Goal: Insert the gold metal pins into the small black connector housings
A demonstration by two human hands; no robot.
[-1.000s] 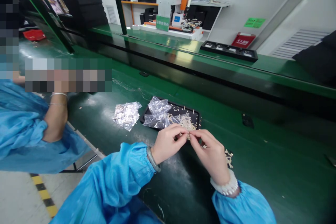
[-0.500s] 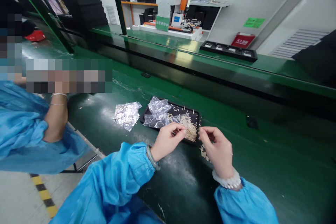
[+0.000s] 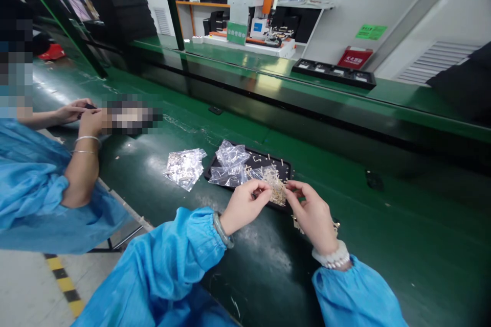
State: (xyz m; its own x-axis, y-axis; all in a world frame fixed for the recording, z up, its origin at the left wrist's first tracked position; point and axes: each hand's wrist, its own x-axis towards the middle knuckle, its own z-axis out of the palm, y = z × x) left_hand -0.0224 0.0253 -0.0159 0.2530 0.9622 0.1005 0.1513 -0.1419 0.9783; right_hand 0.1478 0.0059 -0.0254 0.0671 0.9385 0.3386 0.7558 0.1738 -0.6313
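Note:
A black tray (image 3: 251, 152) holds clear plastic bags (image 3: 231, 155) at its left and a heap of small pale strips (image 3: 277, 190) at its right. Over the heap's left edge, my left hand (image 3: 248, 202) is closed in a pinch; whatever lies between its fingertips is too small to name. My right hand (image 3: 312, 212) pinches at the heap's right edge, its fingertips a short way from the left ones; what it grips cannot be made out. Small pale and gold pieces (image 3: 298, 225) lie on the green table, partly hidden by my right hand.
Another clear bag of small parts (image 3: 185, 168) lies left of the tray. A person's arm (image 3: 85, 168) reaches over the table at the left. Small black pieces (image 3: 374, 180) lie to the right. A raised shelf with a black tray (image 3: 333, 74) runs behind.
My right hand has moved left, closer to my left hand and the heap. More pieces show beside its wrist. My left hand has stayed in place.

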